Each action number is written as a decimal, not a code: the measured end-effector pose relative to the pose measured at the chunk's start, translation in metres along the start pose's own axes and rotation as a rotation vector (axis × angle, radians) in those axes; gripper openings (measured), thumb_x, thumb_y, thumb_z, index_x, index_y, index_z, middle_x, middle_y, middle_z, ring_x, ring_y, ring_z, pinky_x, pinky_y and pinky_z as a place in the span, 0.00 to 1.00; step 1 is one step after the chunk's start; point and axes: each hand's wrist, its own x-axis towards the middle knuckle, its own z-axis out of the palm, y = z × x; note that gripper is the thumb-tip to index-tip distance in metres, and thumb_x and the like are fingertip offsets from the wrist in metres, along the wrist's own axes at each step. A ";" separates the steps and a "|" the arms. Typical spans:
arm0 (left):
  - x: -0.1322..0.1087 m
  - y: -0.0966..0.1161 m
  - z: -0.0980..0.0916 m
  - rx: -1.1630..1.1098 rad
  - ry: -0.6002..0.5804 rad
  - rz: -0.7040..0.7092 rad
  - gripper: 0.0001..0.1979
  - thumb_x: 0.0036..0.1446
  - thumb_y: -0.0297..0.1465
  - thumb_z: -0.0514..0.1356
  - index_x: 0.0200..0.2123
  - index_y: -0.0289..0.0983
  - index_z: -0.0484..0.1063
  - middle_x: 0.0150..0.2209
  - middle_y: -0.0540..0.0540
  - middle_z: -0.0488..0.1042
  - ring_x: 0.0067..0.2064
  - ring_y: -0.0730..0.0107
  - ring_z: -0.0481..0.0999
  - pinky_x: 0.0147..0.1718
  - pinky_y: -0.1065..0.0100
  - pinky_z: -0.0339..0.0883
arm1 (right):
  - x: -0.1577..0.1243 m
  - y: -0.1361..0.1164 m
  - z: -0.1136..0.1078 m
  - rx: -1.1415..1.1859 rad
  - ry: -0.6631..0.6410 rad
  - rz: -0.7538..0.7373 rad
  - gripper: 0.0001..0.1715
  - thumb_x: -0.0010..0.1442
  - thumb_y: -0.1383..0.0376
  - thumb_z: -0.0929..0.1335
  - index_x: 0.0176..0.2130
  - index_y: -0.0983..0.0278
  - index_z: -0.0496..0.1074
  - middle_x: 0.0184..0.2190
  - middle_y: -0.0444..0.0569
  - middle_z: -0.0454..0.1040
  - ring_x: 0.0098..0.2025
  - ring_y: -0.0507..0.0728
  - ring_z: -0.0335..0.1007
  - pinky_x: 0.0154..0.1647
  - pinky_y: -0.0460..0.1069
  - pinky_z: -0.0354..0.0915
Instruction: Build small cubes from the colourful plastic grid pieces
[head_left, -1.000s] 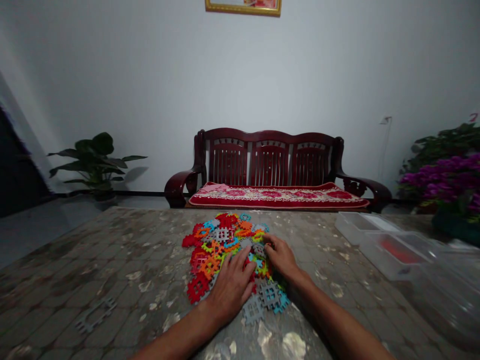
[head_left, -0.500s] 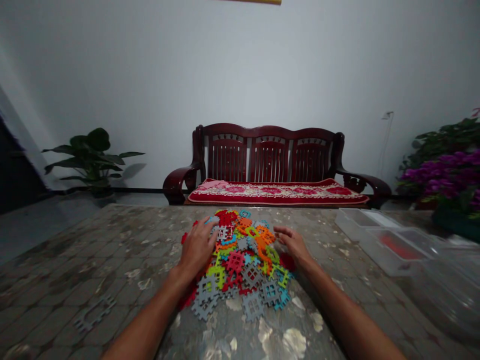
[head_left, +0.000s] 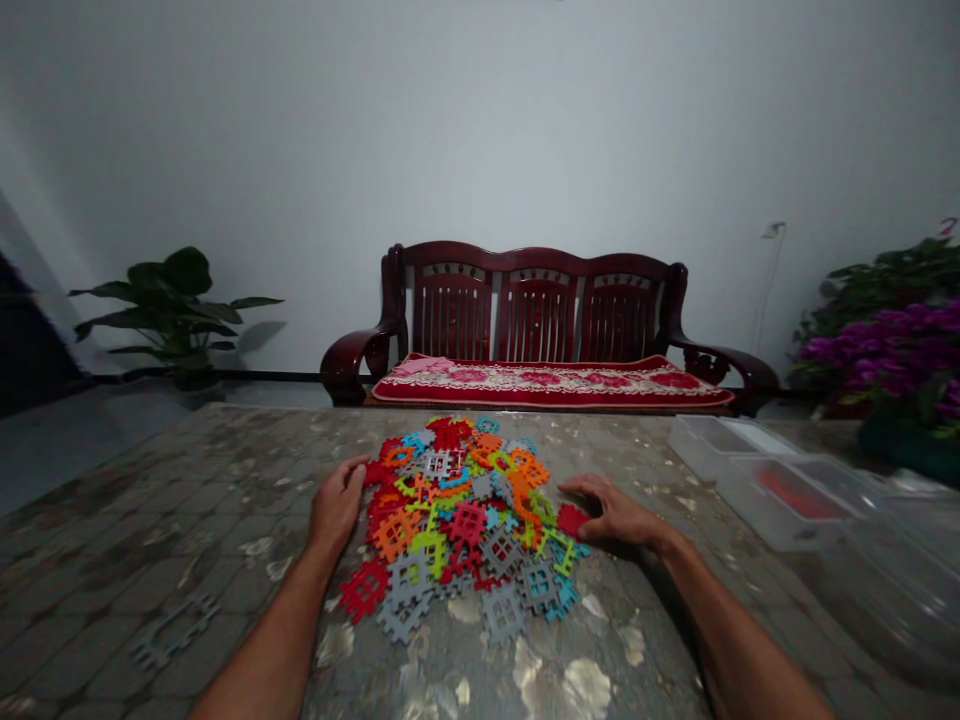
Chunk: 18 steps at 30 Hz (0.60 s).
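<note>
A heap of colourful plastic interlocking building pieces [head_left: 466,523] lies spread on the table in front of me. My left hand [head_left: 335,507] is at the heap's left edge, its fingertips beside a red piece [head_left: 376,472]; whether they touch it I cannot tell. On the other side, my right hand [head_left: 616,513] is curved with thumb and fingers apart around another red piece [head_left: 571,520], the thumb close to its edge. Neither hand lifts anything. A single grey frame-shaped piece [head_left: 177,630] lies apart at the lower left.
The patterned table [head_left: 259,500] reaches toward a dark wooden bench [head_left: 536,320] with a red patterned cushion. Clear plastic containers [head_left: 757,490] stand on the right, one with something red inside. Purple flowers [head_left: 885,350] are behind them; a leafy plant [head_left: 180,310] is at the far left.
My left hand has moved left off the heap to its edge, uncovering red, orange and blue pieces. My right hand has shifted slightly right and nearer to me, around the red piece.
</note>
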 end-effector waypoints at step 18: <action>0.009 -0.001 0.012 0.212 -0.113 0.147 0.18 0.60 0.38 0.52 0.42 0.41 0.80 0.49 0.44 0.83 0.52 0.59 0.80 0.58 0.60 0.71 | 0.017 0.008 0.026 0.143 0.206 0.154 0.18 0.46 0.61 0.70 0.37 0.61 0.83 0.38 0.51 0.85 0.43 0.65 0.80 0.53 0.60 0.73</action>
